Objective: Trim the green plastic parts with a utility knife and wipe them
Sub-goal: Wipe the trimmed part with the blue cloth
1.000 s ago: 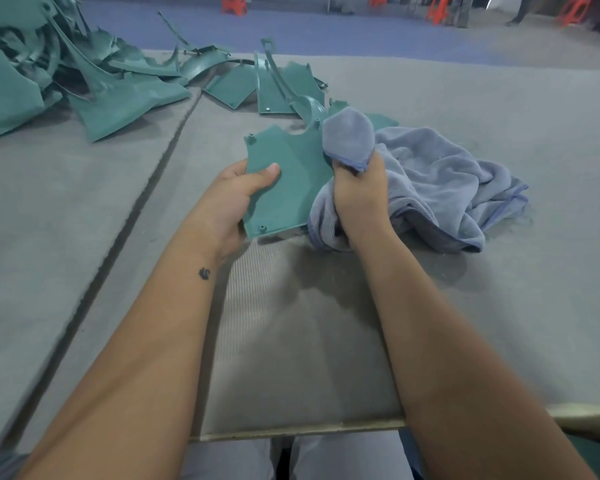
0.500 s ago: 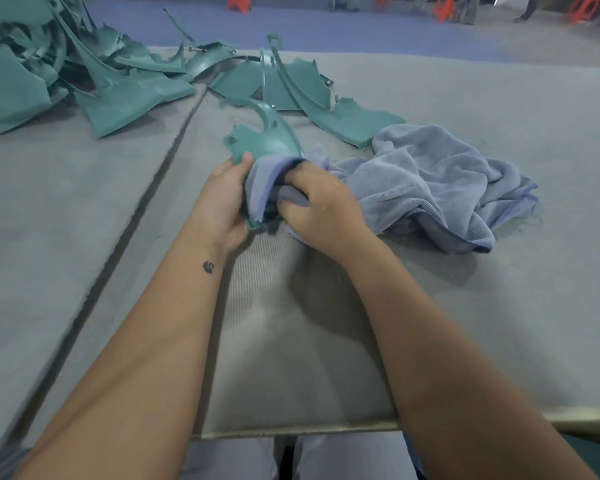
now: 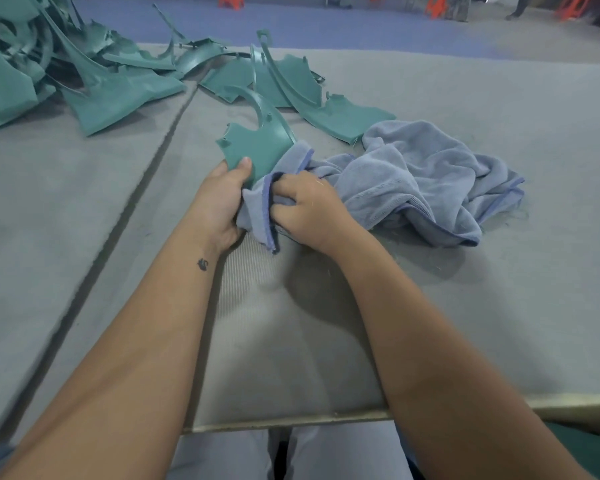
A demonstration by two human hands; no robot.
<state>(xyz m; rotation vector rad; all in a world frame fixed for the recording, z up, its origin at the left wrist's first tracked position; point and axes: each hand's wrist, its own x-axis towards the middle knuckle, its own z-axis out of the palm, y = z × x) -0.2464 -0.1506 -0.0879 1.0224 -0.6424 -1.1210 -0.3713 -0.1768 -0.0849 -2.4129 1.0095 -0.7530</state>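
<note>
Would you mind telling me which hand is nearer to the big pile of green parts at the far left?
Left. The left hand, holding a green part, sits on the side toward the pile; the right hand, gripping the towel, is farther away.

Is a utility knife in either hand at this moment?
No: the left hand holds a green plastic part and the right hand grips the blue towel.

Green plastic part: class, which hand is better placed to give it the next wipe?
Right. The right hand grips the blue cloth against the green plastic part, while the left hand holds the part steady.
</note>
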